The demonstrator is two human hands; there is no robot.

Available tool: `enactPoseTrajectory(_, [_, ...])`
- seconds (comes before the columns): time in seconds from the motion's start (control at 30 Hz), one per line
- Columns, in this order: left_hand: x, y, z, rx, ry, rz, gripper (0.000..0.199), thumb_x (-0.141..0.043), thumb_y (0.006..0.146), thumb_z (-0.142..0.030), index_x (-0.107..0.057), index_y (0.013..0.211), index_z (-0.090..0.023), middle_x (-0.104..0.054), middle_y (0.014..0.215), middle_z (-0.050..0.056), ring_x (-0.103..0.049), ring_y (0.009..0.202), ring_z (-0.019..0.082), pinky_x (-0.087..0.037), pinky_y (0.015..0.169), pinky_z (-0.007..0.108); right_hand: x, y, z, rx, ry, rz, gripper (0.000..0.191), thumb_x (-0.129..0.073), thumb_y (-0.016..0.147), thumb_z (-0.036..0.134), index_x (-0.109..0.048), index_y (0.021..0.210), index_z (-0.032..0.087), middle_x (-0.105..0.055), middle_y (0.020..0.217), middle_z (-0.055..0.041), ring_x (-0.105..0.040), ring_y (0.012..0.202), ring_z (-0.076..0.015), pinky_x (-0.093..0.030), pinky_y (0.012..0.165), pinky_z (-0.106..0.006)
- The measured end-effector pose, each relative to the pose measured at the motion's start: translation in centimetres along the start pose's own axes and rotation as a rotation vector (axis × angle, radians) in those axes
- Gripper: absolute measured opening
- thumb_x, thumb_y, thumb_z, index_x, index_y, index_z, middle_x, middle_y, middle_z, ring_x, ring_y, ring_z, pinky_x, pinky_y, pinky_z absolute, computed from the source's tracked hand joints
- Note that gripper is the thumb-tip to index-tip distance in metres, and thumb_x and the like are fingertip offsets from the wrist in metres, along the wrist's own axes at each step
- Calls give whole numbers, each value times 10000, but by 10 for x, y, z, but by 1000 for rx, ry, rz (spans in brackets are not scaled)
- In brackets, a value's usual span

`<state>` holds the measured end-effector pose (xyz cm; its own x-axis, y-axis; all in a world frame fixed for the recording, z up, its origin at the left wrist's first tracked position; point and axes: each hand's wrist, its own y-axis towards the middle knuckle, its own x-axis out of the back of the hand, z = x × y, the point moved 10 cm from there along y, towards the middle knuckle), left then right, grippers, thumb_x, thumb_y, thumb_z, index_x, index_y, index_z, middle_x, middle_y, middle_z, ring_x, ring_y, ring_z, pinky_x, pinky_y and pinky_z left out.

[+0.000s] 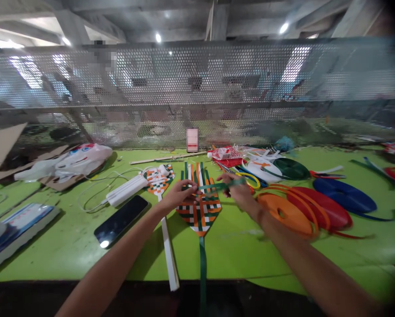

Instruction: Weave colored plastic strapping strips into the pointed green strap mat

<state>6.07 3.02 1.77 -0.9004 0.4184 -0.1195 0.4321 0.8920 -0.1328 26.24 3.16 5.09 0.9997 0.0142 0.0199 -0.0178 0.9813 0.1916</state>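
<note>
A woven piece of orange, white and green strips [200, 218] lies on the green table, its loose strip ends pointing away from me and a long green strip hanging off the near edge. Over its upper left part, my left hand [186, 192] has its fingers closed on a green strip. That green strip [213, 188] stretches across the weave to my right hand [236, 185], which is closed on its other end and slightly blurred. A smaller woven piece [158, 187] with a white tail lies to the left.
A black phone [121, 220] and a white power strip [126, 190] lie left. Rolls of orange [271, 211], red [332, 211], blue [344, 193] and green strip [291, 168] lie right, near yellow-handled scissors [252, 180]. A perforated metal screen [171, 88] stands behind.
</note>
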Motion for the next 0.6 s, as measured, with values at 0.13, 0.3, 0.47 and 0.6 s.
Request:
enactPoseTrajectory(0.13, [6, 4, -2, -56, 103, -32, 424, -813, 833, -506, -661, 1017, -156, -751, 887, 51, -741, 672, 148, -666, 660, 300, 4, 6, -11, -115, 266, 9, 458, -826, 722, 639, -678, 743, 205, -501, 503, 53, -431, 405, -88, -302, 382, -227])
enactPoseTrajectory(0.3, [10, 6, -3, -112, 214, -57, 414, -782, 848, -513, -674, 1019, -152, -748, 871, 52, -719, 643, 136, -628, 608, 259, -15, 0, -7, -177, 358, 196, 388, -929, 661, 449, -724, 900, 223, -654, 705, 21, -597, 604, -117, -424, 476, -212])
enactPoseTrajectory(0.47, [4, 0, -16, -231, 400, -38, 382, -718, 893, -510, -707, 1057, -166, -723, 803, 24, -703, 680, 145, -591, 640, 253, -34, -8, -15, -169, 163, 343, 317, -901, 703, 417, -749, 891, 214, -677, 723, 10, -626, 626, -133, -526, 594, -270])
enactPoseTrajectory(0.6, [-4, -9, -34, -345, 676, -65, 365, -627, 959, -517, -730, 1083, -190, -757, 951, 58, -707, 817, 187, -573, 719, 294, -30, -1, -22, -119, 97, 279, 343, -848, 747, 517, -736, 856, 212, -670, 700, 3, -609, 579, -134, -511, 550, -276])
